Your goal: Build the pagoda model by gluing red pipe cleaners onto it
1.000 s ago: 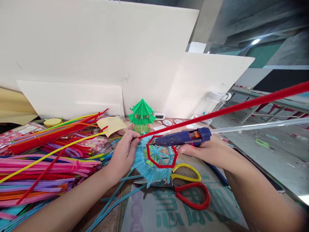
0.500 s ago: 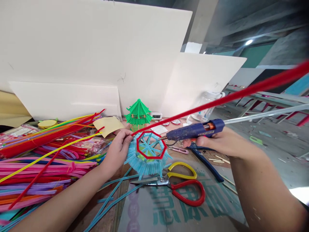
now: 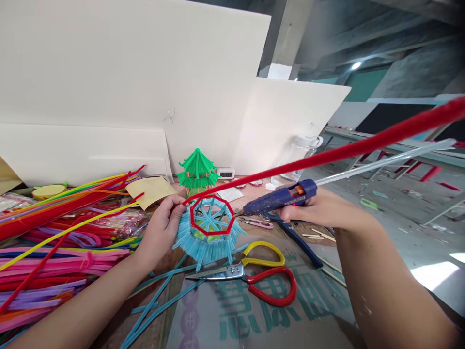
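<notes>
My left hand [image 3: 160, 230] pinches the left edge of a light-blue fringed roof piece [image 3: 209, 240] made of pipe cleaners, where a red pipe cleaner [image 3: 327, 155] is bent into an octagon on its top. The red pipe cleaner's long free end runs up to the right edge of the view. My right hand [image 3: 319, 211] grips a blue hot-glue gun [image 3: 279, 199] with a clear glue stick sticking out behind. The gun's nozzle points left and sits at the right rim of the roof piece.
Scissors [image 3: 254, 276] with one yellow and one red handle lie on printed cardboard [image 3: 254, 320] just in front. A heap of coloured pipe cleaners [image 3: 61, 242] fills the left. A green pagoda model [image 3: 196, 174], white boards [image 3: 127, 87] and a clear jar [image 3: 298, 150] stand behind.
The roof piece has been tilted up so its red octagon faces me. The glue gun's nozzle has drawn off the top to the right rim. The view has shifted to the right.
</notes>
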`<state>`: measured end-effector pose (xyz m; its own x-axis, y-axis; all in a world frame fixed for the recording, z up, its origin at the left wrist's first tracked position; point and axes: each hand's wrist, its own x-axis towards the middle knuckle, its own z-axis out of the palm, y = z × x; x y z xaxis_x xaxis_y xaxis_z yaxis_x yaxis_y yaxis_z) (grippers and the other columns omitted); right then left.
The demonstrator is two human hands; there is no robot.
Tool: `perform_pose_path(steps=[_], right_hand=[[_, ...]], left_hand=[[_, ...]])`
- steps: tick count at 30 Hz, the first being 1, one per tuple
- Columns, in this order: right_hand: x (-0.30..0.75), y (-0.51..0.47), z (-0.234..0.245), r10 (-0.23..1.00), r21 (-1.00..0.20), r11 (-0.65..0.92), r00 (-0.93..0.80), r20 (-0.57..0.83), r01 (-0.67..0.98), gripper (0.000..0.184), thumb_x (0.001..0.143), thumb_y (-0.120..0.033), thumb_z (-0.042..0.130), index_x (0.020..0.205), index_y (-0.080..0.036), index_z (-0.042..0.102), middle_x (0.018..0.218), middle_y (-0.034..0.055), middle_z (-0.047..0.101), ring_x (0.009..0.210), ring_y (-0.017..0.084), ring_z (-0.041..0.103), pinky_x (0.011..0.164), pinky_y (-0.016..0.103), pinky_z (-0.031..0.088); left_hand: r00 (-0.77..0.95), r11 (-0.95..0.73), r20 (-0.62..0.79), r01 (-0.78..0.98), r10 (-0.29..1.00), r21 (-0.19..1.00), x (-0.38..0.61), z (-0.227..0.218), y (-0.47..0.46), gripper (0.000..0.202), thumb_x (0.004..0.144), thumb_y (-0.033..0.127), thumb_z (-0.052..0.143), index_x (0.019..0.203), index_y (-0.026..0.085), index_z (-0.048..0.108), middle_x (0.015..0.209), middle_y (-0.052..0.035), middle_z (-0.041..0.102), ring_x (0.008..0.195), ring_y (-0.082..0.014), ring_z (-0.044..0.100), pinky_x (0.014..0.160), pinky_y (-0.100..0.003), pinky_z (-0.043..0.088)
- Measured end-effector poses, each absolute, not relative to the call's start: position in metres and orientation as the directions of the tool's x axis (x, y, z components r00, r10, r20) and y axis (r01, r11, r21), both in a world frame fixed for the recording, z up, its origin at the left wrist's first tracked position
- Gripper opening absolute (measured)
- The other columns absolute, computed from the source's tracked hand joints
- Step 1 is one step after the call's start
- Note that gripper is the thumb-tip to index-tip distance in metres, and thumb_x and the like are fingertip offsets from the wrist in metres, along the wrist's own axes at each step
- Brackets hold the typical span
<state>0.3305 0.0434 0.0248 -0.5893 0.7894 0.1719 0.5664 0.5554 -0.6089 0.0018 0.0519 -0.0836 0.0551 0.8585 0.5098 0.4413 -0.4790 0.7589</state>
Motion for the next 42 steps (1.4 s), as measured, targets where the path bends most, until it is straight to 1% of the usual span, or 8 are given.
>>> perform_pose_path(steps=[7, 10, 14, 19, 28, 33, 38, 42], right_hand=[[0.329, 0.043, 0.027, 0.798, -0.563, 0.561, -0.579, 0.171, 0.607, 0.032, 0.079, -0.047, 0.069, 0.100, -0.024, 0.074, 0.089, -0.0011, 0.075, 0.080, 0.019, 0.068, 0.072, 0.026, 0.057], [0.329, 0.043, 0.027, 0.801, -0.558, 0.557, -0.574, 0.168, 0.615, 0.031, 0.079, -0.047, 0.069, 0.102, -0.026, 0.074, 0.090, -0.0022, 0.075, 0.082, 0.019, 0.069, 0.075, 0.027, 0.057], [0.333, 0.045, 0.022, 0.817, -0.575, 0.531, -0.555, 0.155, 0.622, 0.032, 0.078, -0.046, 0.071, 0.102, -0.025, 0.073, 0.093, -0.0025, 0.075, 0.082, 0.019, 0.069, 0.074, 0.027, 0.057], [0.337, 0.047, 0.019, 0.827, -0.538, 0.534, -0.535, 0.174, 0.652, 0.035, 0.077, -0.046, 0.072, 0.104, -0.024, 0.072, 0.095, -0.0023, 0.075, 0.084, 0.020, 0.069, 0.073, 0.028, 0.057], [0.330, 0.044, 0.020, 0.829, -0.584, 0.516, -0.537, 0.157, 0.626, 0.031, 0.078, -0.047, 0.071, 0.100, -0.025, 0.073, 0.094, -0.0017, 0.075, 0.084, 0.020, 0.069, 0.074, 0.027, 0.057], [0.331, 0.044, 0.020, 0.855, -0.612, 0.478, -0.492, 0.162, 0.630, 0.031, 0.075, -0.046, 0.074, 0.096, -0.023, 0.073, 0.088, -0.0015, 0.075, 0.078, 0.019, 0.069, 0.067, 0.025, 0.057], [0.327, 0.042, 0.023, 0.838, -0.647, 0.488, -0.521, 0.161, 0.586, 0.032, 0.075, -0.045, 0.074, 0.099, -0.024, 0.072, 0.093, -0.0016, 0.075, 0.081, 0.019, 0.069, 0.072, 0.026, 0.057], [0.327, 0.041, 0.022, 0.871, -0.650, 0.436, -0.473, 0.132, 0.622, 0.032, 0.074, -0.045, 0.075, 0.098, -0.023, 0.072, 0.091, -0.0005, 0.075, 0.080, 0.020, 0.070, 0.069, 0.026, 0.058]], left_hand=[[0.044, -0.465, 0.501, 0.451, 0.864, 0.762, 0.001, -0.084, 0.052, 0.020, 0.094, 0.038, 0.043, 0.094, 0.021, 0.054, 0.087, -0.0022, 0.059, 0.082, -0.0187, 0.054, 0.071, -0.029, 0.045], [0.043, -0.464, 0.499, 0.445, 0.866, 0.766, 0.001, -0.085, 0.053, 0.020, 0.093, 0.038, 0.043, 0.094, 0.021, 0.054, 0.088, -0.0022, 0.059, 0.083, -0.0188, 0.055, 0.071, -0.029, 0.045], [0.047, -0.459, 0.490, 0.436, 0.870, 0.774, 0.001, -0.087, 0.053, 0.020, 0.094, 0.038, 0.042, 0.096, 0.021, 0.054, 0.089, -0.0020, 0.059, 0.084, -0.0186, 0.054, 0.071, -0.029, 0.045], [0.048, -0.456, 0.486, 0.435, 0.873, 0.776, 0.000, -0.088, 0.054, 0.020, 0.095, 0.038, 0.042, 0.096, 0.021, 0.053, 0.090, -0.0021, 0.059, 0.085, -0.0186, 0.055, 0.072, -0.028, 0.045], [0.043, -0.452, 0.483, 0.432, 0.875, 0.780, 0.000, -0.088, 0.053, 0.021, 0.094, 0.038, 0.042, 0.096, 0.021, 0.054, 0.089, -0.0023, 0.059, 0.084, -0.0189, 0.055, 0.070, -0.029, 0.044], [0.049, -0.459, 0.487, 0.426, 0.872, 0.780, 0.000, -0.088, 0.054, 0.020, 0.094, 0.038, 0.043, 0.095, 0.021, 0.054, 0.088, -0.0016, 0.058, 0.082, -0.0184, 0.054, 0.071, -0.029, 0.044], [0.052, -0.467, 0.494, 0.423, 0.868, 0.776, 0.001, -0.088, 0.054, 0.019, 0.094, 0.036, 0.043, 0.095, 0.021, 0.054, 0.089, -0.0018, 0.059, 0.084, -0.0186, 0.054, 0.073, -0.029, 0.044], [0.050, -0.465, 0.493, 0.423, 0.869, 0.777, 0.000, -0.089, 0.054, 0.020, 0.094, 0.037, 0.043, 0.097, 0.021, 0.054, 0.090, -0.0019, 0.059, 0.084, -0.0187, 0.055, 0.072, -0.029, 0.044]])
